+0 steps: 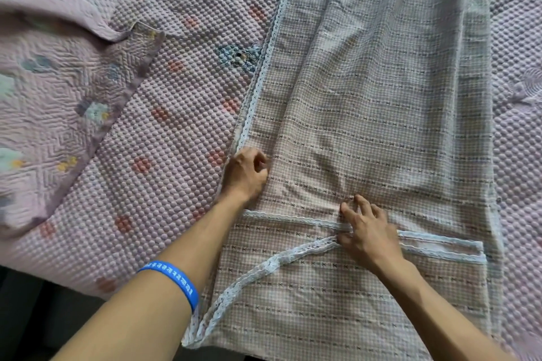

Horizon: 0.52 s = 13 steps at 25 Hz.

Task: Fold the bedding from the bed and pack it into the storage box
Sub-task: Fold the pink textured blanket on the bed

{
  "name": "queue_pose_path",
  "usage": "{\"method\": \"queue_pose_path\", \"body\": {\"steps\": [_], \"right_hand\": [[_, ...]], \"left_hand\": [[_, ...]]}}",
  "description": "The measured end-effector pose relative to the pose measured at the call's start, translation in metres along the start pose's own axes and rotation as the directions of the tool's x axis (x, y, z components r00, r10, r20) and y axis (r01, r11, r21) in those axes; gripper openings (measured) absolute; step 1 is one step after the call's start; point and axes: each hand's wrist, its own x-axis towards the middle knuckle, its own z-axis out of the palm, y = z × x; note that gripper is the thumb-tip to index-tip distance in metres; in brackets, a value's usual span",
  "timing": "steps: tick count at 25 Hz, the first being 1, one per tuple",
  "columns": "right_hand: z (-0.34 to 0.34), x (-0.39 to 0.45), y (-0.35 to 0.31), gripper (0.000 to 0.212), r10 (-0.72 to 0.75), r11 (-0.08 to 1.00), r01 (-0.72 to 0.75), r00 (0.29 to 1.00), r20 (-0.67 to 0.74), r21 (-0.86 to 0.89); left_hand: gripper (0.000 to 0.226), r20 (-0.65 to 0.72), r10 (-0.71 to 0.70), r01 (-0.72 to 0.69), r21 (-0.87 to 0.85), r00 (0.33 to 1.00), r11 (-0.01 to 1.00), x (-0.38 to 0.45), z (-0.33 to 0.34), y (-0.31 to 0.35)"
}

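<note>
A checked pink sheet [375, 91] with white lace trim lies folded in a long strip down the bed, its near end doubled back over itself. My left hand [247, 174] pinches the sheet's left lace edge, fingers curled around the fabric. My right hand [368, 233] presses down on the lace hem of the doubled-back flap, fingers spread and straight. The storage box is not in view.
A quilted pink mattress cover [176, 126] with orange dots lies under the sheet. A lilac embroidered quilt [55, 91] is bunched at the left. The bed's near edge and dark floor [44, 316] show at lower left.
</note>
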Motion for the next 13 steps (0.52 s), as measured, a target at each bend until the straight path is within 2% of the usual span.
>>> {"method": "queue_pose_path", "body": {"steps": [1, 2, 4, 5, 6, 7, 8, 10, 11, 13], "right_hand": [[0.001, -0.001, 0.000, 0.066, 0.000, 1.000, 0.000, 1.000, 0.004, 0.003], [0.002, -0.001, 0.000, 0.066, -0.003, 1.000, 0.003, 1.000, 0.011, 0.009], [0.003, -0.001, 0.000, 0.067, -0.010, 1.000, 0.009, 1.000, 0.021, 0.025], [0.003, 0.000, 0.001, 0.068, -0.011, 1.000, 0.011, 1.000, 0.018, 0.028], [0.002, 0.000, 0.002, 0.068, -0.011, 1.000, 0.010, 1.000, 0.014, 0.027], [0.002, 0.001, 0.003, 0.067, -0.012, 1.000, 0.012, 1.000, 0.012, 0.026], [0.002, 0.001, 0.004, 0.067, -0.013, 1.000, 0.013, 1.000, 0.013, 0.024], [0.003, 0.001, 0.005, 0.067, -0.006, 1.000, 0.005, 1.000, 0.021, 0.013], [0.003, -0.001, 0.004, 0.067, 0.003, 1.000, -0.003, 1.000, 0.029, 0.006], [0.002, -0.004, 0.000, 0.058, 0.013, 1.000, -0.013, 1.000, 0.001, -0.001]], "left_hand": [[0.009, 0.169, -0.090, 0.124, -0.202, 0.982, 0.972, 0.001, 0.001, 0.005], [0.014, 0.315, -0.196, 0.312, -0.378, 0.929, 0.872, 0.001, 0.002, 0.011], [0.030, 0.556, -0.316, 0.623, -0.542, 0.769, 0.564, -0.005, 0.001, 0.018], [0.039, 0.647, -0.306, 0.702, -0.538, 0.698, 0.466, -0.007, -0.002, 0.021], [0.046, 0.714, -0.250, 0.738, -0.530, 0.654, 0.418, -0.009, -0.007, 0.022], [0.048, 0.738, -0.184, 0.741, -0.558, 0.649, 0.374, -0.009, -0.010, 0.020], [0.043, 0.726, -0.142, 0.725, -0.609, 0.673, 0.323, -0.010, -0.014, 0.019], [0.018, 0.569, -0.190, 0.600, -0.764, 0.800, 0.237, -0.009, -0.011, 0.009], [0.013, 0.443, -0.266, 0.510, -0.807, 0.856, 0.298, -0.009, -0.008, 0.003], [0.021, 0.220, -0.379, 0.416, -0.703, 0.899, 0.577, -0.011, 0.002, -0.001]]}}
